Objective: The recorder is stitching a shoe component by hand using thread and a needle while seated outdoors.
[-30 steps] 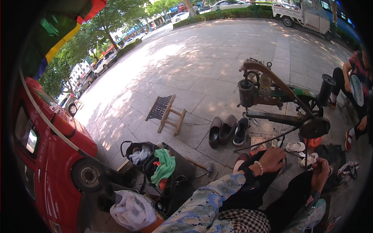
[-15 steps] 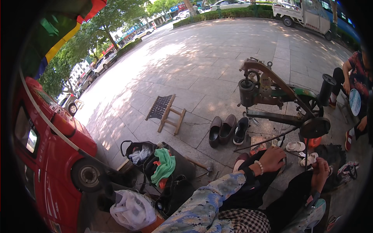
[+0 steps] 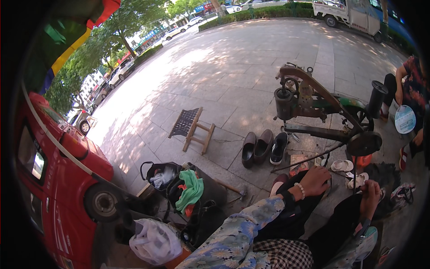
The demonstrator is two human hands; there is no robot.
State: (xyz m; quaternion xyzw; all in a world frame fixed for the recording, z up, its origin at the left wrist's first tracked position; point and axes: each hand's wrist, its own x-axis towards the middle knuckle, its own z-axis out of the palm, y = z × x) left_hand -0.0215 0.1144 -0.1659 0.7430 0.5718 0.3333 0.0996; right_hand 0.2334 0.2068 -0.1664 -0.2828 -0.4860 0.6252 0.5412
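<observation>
My left hand point(image 3: 314, 180), with a bead bracelet and dark wristband, rests over my dark-clad knee. Its fingers curl down, and what they hold, if anything, is hidden. To the right, my right hand point(image 3: 371, 195) is raised with fingers pinched together; anything between them is too small to make out. Close beside it on the ground lie pale sandals point(image 3: 342, 165). Beyond my hands stands a hand-cranked shoe-stitching machine point(image 3: 320, 101), its thin leg reaching toward my knees. A pair of brown loafers point(image 3: 263, 148) and a dark shoe with a white lining point(image 3: 278, 148) stand left of it.
A folding stool point(image 3: 192, 127) is out on the paving. Near my left are a bag with a green cloth point(image 3: 190, 192), a hammer point(image 3: 239, 190), a white plastic bag point(image 3: 154, 242) and a red vehicle point(image 3: 67, 179). At the right, another person sits with a round fan point(image 3: 405, 119).
The other person's fan has tilted to show more of its face. My view has shifted slightly; both my hands keep nearly the same pose.
</observation>
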